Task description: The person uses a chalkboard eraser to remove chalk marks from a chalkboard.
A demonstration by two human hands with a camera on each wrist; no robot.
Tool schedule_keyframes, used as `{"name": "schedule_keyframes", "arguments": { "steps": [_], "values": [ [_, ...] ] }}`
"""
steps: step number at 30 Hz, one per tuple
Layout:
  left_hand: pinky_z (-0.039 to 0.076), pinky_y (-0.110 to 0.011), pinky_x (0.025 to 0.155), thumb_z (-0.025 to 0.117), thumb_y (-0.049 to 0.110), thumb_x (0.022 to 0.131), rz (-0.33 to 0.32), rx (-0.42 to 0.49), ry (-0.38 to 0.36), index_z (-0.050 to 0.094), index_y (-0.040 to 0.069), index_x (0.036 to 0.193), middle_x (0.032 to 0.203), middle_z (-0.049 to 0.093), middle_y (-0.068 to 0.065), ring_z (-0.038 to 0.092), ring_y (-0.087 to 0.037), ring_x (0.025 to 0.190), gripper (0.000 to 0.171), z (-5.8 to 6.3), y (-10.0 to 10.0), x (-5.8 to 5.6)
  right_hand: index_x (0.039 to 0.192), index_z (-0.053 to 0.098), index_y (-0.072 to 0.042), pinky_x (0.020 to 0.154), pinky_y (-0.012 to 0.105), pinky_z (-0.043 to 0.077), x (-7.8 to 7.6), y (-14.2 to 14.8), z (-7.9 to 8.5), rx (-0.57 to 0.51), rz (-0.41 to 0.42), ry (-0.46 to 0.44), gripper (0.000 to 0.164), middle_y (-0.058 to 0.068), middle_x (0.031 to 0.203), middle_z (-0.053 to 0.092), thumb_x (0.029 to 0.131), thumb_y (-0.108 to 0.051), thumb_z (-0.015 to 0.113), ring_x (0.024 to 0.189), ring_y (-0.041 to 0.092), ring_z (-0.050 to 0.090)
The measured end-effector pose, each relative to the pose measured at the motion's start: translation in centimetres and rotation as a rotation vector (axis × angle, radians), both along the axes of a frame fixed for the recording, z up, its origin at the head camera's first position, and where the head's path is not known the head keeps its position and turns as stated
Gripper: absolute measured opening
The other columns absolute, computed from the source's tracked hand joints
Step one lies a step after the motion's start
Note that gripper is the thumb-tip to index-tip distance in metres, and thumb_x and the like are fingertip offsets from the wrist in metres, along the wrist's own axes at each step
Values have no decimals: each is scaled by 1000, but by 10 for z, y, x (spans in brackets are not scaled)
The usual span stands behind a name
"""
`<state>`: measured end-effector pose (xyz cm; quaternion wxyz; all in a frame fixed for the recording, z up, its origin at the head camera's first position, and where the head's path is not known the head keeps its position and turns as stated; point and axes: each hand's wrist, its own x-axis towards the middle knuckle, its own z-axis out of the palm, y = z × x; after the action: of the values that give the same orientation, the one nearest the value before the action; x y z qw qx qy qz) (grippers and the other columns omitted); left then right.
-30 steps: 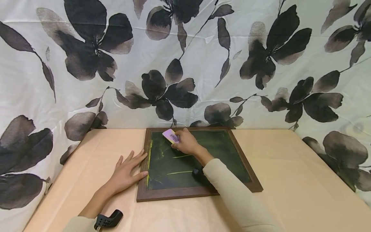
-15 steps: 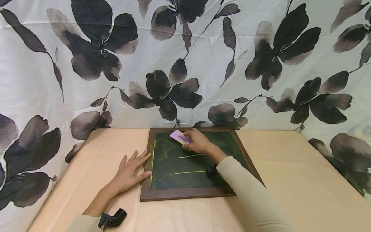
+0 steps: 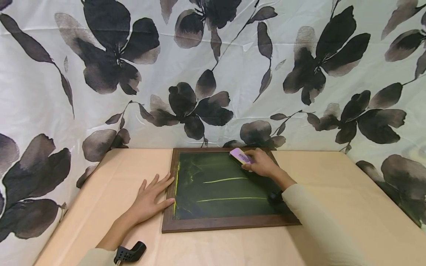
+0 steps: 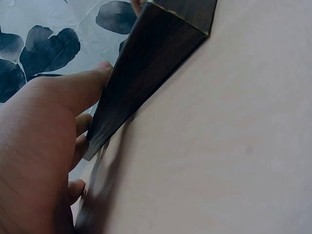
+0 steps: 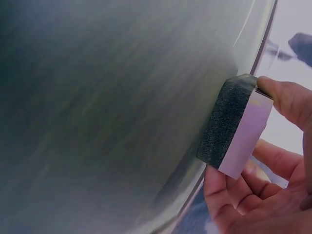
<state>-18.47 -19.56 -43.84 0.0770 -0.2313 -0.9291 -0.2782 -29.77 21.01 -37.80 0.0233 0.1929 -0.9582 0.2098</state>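
Note:
A green chalkboard (image 3: pixel 226 190) in a dark brown wooden frame (image 3: pixel 216 223) lies on the table. My right hand (image 3: pixel 263 163) pinches a chalkboard eraser (image 3: pixel 240 155) at the board's far edge, right of its middle. The right wrist view shows the lilac back and dark felt of the eraser (image 5: pixel 231 124), felt side against the board, thumb at one end and fingers at the other. At the board's left side, my left hand (image 3: pixel 148 198) has its fingers spread, thumb and fingertips touching the frame. In the left wrist view, its thumb (image 4: pixel 85 87) rests along the frame's edge.
Two yellow chalk lines (image 3: pixel 229 200) run across the board, and yellow smears mark its left side. A beige cloth covers the table (image 3: pixel 319 177). Behind it hangs a white curtain (image 3: pixel 233 74) with dark flowers. Black wrist devices (image 3: pixel 130 252) sit on both arms.
My right hand has slid the eraser rightward along the far part of the board, baring more of both chalk lines to view. The left hand keeps its place at the frame.

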Motion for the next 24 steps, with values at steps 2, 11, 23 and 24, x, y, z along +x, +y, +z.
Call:
{"name": "schedule_keyframes", "arguments": {
  "steps": [2,11,23,24],
  "values": [
    [-1,-69,104,63,48,88,0,3,0,42,15,147,153,31,-8,19,-43,140,70,-1,0,1,123,59,8,76,44,44,1,12,-1,11,-10,17,55,19,103,59,80,-22,76,92,30,50],
    [0,-68,105,62,49,88,-10,0,-4,41,16,147,154,31,-5,20,-42,140,71,-4,3,0,118,61,10,73,45,44,10,51,-8,31,-94,74,52,20,100,63,78,-22,73,85,30,54],
    [0,-68,105,62,47,89,-6,4,-12,41,15,147,153,31,-7,19,-42,140,70,2,-1,-1,120,56,16,76,48,44,4,42,-5,-51,-119,66,57,28,106,57,79,-20,73,87,35,54],
    [0,-68,105,62,47,89,-3,6,-12,41,14,147,153,31,-7,19,-42,140,70,2,-1,-1,120,55,16,76,48,45,3,40,-4,-50,-120,60,58,29,107,56,79,-20,73,87,35,54]
  ]
}}
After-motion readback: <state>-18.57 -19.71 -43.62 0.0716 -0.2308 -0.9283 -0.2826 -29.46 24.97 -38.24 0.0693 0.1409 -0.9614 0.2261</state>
